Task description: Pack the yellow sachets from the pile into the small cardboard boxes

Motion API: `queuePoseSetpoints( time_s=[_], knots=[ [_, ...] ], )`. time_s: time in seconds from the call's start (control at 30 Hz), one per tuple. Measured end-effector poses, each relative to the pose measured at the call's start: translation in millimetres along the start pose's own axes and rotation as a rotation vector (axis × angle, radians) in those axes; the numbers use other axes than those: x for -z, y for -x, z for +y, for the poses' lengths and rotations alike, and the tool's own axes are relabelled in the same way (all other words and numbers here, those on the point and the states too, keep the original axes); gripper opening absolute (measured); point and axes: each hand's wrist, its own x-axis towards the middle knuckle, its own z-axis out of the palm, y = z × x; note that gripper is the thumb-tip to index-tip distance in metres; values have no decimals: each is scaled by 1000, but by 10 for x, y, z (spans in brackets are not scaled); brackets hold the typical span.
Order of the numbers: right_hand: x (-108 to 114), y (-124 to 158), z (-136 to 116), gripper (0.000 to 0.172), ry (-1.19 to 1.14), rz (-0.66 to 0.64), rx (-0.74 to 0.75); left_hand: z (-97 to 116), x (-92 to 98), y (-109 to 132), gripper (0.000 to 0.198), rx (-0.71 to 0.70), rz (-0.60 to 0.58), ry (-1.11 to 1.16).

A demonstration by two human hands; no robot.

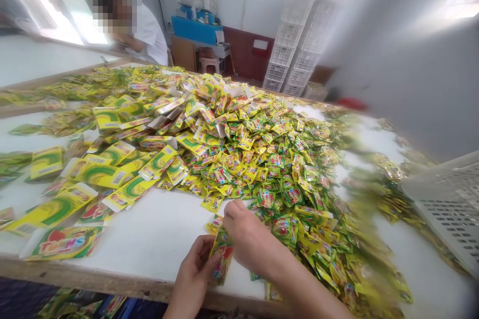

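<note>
Near the table's front edge, my left hand (198, 264) is closed around a small yellow-green box (220, 265) printed with red fruit, held upright. My right hand (245, 234) is at the top of this box with its fingers curled together; what they hold, if anything, is hidden. Beyond and to the right of my hands spreads a large heap of small yellow and green wrapped packets (277, 159). Flat yellow-green cartons (119, 169), some with open ends, lie piled to the left. One carton (67, 243) with large lettering rests at the front left.
A white perforated crate (449, 204) stands at the right edge. Across the table, a person in white (149, 35) leans at the back left. Stacked white crates (286, 50) and a blue-topped desk (194, 30) stand by the wall. More packets lie below the wooden table edge (123, 284).
</note>
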Motion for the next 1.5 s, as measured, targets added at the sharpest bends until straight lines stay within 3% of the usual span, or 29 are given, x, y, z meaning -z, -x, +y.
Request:
queuePoseSetpoints(
  time_s=[0.1, 0.23, 0.3, 0.37, 0.43, 0.57, 0.63, 0.77, 0.9, 1.07, 1.3, 1.5],
  knots=[
    [-33, -26, 2, 17, 84, -70, 68, -33, -26, 2, 24, -16, 35, 37],
    [-85, -13, 59, 14, -37, -116, 125, -23, -39, -30, 34, 61, 32, 93],
    [-61, 14, 84, 28, -174, -83, 48, 24, -39, -34, 39, 105, 32, 116],
    [-27, 50, 111, 47, -335, -18, -54, 91, -34, -18, 35, 119, 22, 109],
    [-19, 85, 149, 57, -477, 59, -152, 160, -25, 10, 30, 112, -3, 66],
    [-69, 120, 229, 37, -592, 135, -297, 244, -15, 57, 28, 116, -55, 17],
    [-59, 114, 243, 27, -534, 81, -234, 243, -27, 64, 30, 128, -82, 33],
    [47, 56, 203, 28, -340, -39, -51, 171, -72, 58, 32, 116, -71, 58],
    [77, -10, 129, 27, -274, -90, -52, 95, -70, 35, 32, 81, -8, 73],
    [42, 63, 151, 20, -432, 26, -107, 131, -47, 22, 34, 113, -15, 78],
    [-196, 223, 271, 17, -540, 152, -160, 105, -214, 48, 32, 82, -29, 91],
    [-272, 331, 156, 17, -376, 257, -118, 38, -239, 31, 34, 98, 11, 140]
  ],
)
